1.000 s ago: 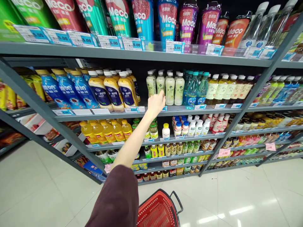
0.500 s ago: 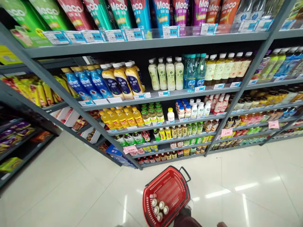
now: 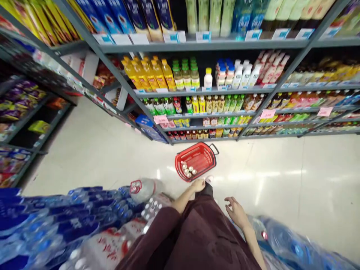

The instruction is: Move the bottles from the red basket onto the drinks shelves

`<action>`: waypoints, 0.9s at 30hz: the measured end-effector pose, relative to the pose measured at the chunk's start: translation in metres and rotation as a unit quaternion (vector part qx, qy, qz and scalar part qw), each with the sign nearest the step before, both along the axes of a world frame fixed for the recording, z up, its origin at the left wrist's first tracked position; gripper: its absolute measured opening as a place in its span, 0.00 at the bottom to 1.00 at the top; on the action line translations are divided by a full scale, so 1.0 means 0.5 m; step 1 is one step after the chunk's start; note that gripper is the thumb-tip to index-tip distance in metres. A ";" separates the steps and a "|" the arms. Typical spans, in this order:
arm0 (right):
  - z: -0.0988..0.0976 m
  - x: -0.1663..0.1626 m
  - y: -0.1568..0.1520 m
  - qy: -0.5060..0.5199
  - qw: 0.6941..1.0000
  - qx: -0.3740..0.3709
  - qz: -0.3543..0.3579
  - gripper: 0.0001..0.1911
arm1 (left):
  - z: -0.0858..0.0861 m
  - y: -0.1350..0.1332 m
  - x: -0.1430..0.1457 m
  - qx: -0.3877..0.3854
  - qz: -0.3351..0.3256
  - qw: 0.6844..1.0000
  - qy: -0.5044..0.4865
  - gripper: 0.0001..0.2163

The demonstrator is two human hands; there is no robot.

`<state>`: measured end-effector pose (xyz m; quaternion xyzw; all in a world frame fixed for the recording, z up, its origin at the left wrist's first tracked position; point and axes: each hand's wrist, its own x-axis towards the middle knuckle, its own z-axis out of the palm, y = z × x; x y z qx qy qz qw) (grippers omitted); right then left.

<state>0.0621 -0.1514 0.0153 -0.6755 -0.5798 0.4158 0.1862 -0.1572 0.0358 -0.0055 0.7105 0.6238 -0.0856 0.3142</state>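
- Both hands hang empty: the left hand loose just above the near rim of the basket, the right hand with fingers spread, touching nothing.
- The basket stands on the floor before the shelves, long axis and handle pointing toward them.
- A few bottles stand upright in its near end, seemingly five; most room is left.

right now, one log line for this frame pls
left hand: empty, by red basket | right hand: open, empty | basket: on floor, small bottles inside | shelves: drinks
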 end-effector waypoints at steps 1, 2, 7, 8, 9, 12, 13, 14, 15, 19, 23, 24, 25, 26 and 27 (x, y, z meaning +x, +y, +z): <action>-0.004 -0.018 -0.029 0.025 1.000 -0.005 -0.010 0.16 | -0.025 -0.038 0.002 -0.043 -0.035 0.998 -0.009 0.13; -0.011 -0.033 -0.059 0.043 0.999 -0.008 -0.023 0.16 | -0.047 -0.071 0.007 -0.080 -0.069 0.994 -0.020 0.13; -0.065 -0.035 -0.168 0.011 0.997 -0.044 -0.064 0.17 | -0.108 -0.177 0.009 -0.161 -0.154 0.974 -0.033 0.12; -0.072 -0.022 -0.178 -0.008 0.996 -0.055 -0.065 0.17 | -0.113 -0.187 -0.003 -0.165 -0.156 0.973 -0.033 0.12; -0.078 -0.008 -0.182 -0.024 0.996 -0.068 -0.061 0.17 | -0.116 -0.193 -0.019 -0.167 -0.153 0.973 -0.034 0.12; -0.087 0.028 -0.169 -0.068 0.991 -0.112 -0.021 0.14 | -0.119 -0.196 -0.096 -0.174 -0.119 0.977 -0.035 0.13; -0.087 0.035 -0.158 -0.080 0.989 -0.126 -0.001 0.13 | -0.119 -0.197 -0.128 -0.175 -0.101 0.979 -0.034 0.13; -0.087 0.038 -0.143 -0.092 0.986 -0.137 0.018 0.13 | -0.118 -0.200 -0.160 -0.174 -0.081 0.981 -0.032 0.13; -0.087 0.038 -0.126 -0.103 0.984 -0.144 0.036 0.13 | -0.116 -0.206 -0.193 -0.172 -0.061 0.983 -0.031 0.13; -0.078 0.010 -0.031 -0.131 0.978 -0.140 0.082 0.15 | -0.101 -0.240 -0.300 -0.160 0.009 0.987 -0.025 0.14; -0.061 -0.062 0.083 -0.134 0.982 -0.115 0.070 0.17 | -0.086 -0.231 -0.376 -0.160 0.032 0.986 -0.019 0.13; -0.057 -0.089 0.108 -0.131 0.983 -0.111 0.060 0.18 | -0.085 -0.216 -0.394 -0.163 0.028 0.986 -0.021 0.13; -0.054 -0.121 0.130 -0.126 0.985 -0.108 0.050 0.19 | -0.083 -0.197 -0.413 -0.167 0.022 0.985 -0.024 0.13; -0.051 -0.157 0.149 -0.118 0.987 -0.106 0.040 0.19 | -0.083 -0.174 -0.432 -0.171 0.013 0.985 -0.028 0.13; -0.050 -0.198 0.164 -0.109 0.988 -0.105 0.032 0.20 | -0.084 -0.149 -0.453 -0.175 0.004 0.984 -0.032 0.13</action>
